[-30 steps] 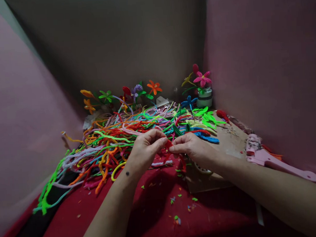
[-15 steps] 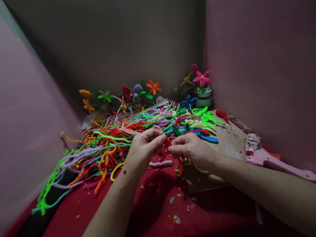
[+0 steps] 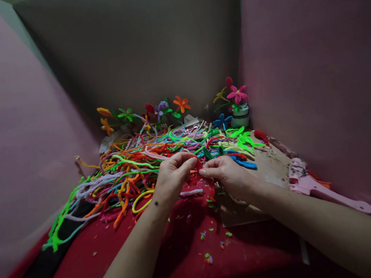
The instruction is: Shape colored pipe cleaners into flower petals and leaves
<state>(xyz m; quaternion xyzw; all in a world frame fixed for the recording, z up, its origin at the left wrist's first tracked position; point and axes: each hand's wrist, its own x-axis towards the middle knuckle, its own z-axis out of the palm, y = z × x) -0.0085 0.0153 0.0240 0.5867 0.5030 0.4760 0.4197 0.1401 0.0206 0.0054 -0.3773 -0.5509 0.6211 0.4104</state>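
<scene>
A red fuzzy stem (image 3: 198,163) runs between my two hands, part of it hanging below them. My left hand (image 3: 177,169) pinches its upper left part between thumb and fingers. Close on the right, my right hand (image 3: 223,170) has thumb and forefinger closed on the same stem. Behind and left of the hands lies a large heap of coloured fuzzy stems (image 3: 125,170). A short pale lilac stem (image 3: 190,193) lies just under the hands on the red cloth (image 3: 184,258).
Fuzzy flowers stand along the back, among them an orange one (image 3: 182,104) and a pink one (image 3: 238,94) above a pale green pot (image 3: 240,116). A pink tool (image 3: 329,194) lies right, beside brown board (image 3: 268,168). Green leaf shapes (image 3: 245,140) and small scraps are scattered.
My hands have moved slightly apart, with the red stem still between them. The whole view has shifted a little, so the heap and flowers appear slightly farther right.
</scene>
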